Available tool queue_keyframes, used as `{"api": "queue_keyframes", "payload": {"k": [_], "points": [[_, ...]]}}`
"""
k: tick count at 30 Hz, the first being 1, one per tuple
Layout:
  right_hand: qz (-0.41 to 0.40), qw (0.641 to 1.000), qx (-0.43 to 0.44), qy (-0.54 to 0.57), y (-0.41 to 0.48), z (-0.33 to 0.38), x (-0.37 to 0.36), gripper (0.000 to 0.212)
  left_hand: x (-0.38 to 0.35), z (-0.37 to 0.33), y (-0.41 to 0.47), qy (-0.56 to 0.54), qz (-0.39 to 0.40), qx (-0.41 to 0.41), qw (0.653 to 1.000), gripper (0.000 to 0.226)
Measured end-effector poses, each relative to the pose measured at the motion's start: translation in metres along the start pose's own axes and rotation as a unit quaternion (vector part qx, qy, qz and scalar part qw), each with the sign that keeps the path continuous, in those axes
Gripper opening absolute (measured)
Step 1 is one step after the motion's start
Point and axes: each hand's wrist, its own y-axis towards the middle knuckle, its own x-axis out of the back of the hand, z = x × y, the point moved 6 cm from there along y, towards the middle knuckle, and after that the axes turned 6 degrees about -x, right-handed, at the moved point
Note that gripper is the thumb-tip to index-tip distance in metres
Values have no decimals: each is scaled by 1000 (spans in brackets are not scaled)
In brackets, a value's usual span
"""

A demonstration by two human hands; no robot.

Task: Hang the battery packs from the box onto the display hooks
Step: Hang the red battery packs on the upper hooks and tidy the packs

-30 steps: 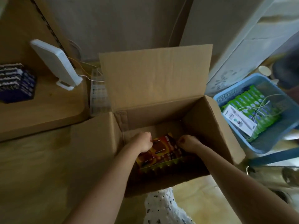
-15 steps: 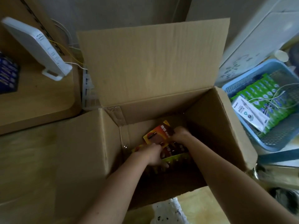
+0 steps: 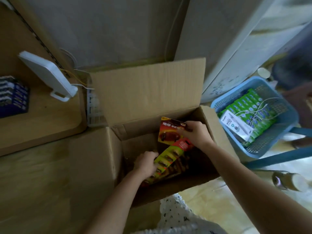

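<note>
- Up comes the right hand point(image 3: 195, 134), and it brings a red pack point(image 3: 170, 130) with it. A moment ago both hands were buried low in the box point(image 3: 148, 88), close together; now this card stands upright near the rim, pinched at its top corner between thumb and fingers
- The left hand point(image 3: 146, 163) stays down inside, fingers curled round the lower end of a green strip of batteries point(image 3: 168, 159), which now tilts up out of the heap with its red top just under the right hand
- So the hands have come apart, each clamped on its own pack, right high and left low
- More packs lie dark beneath the strip; how many, I cannot tell
- To my eye the pick is nearly done: two packs are leaving the box, the hanging itself is yet to come, and the display hooks are nowhere in view
- Off to the right a blue basket point(image 3: 273, 141) holds green packets point(image 3: 249, 105); to the left a white router point(image 3: 49, 76) stands on a wooden shelf point(image 3: 42, 125)
</note>
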Motion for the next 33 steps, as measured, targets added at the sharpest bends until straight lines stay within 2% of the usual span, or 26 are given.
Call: {"api": "queue_keyframes", "payload": {"k": [4,8,11,13,18,20,24,26,29,33], "points": [[0,999,15,43,-46,64,51,15,65,-25,-59,-55,-88,27,994,16],[-3,996,56,71,-101,152,111,14,134,-56,-129,-204,-112,38,972,14],[11,992,81,92,-146,219,156,15,196,-86,-192,-256,-144,42,955,11],[17,989,95,107,-176,263,184,15,240,-102,-236,-267,-179,45,946,16],[62,978,131,149,-249,365,232,9,336,-126,-354,-343,-272,71,896,25],[89,969,147,177,-278,407,241,10,368,-131,-397,-370,-306,69,874,20],[125,958,169,197,-328,483,237,27,418,-127,-474,-401,-363,71,838,22],[136,953,179,203,-349,518,228,25,441,-122,-510,-412,-388,59,822,24],[157,947,185,212,-377,564,208,24,469,-104,-557,-409,-425,51,806,48],[158,940,203,225,-404,620,178,27,501,-67,-598,-395,-450,53,799,22]]}}
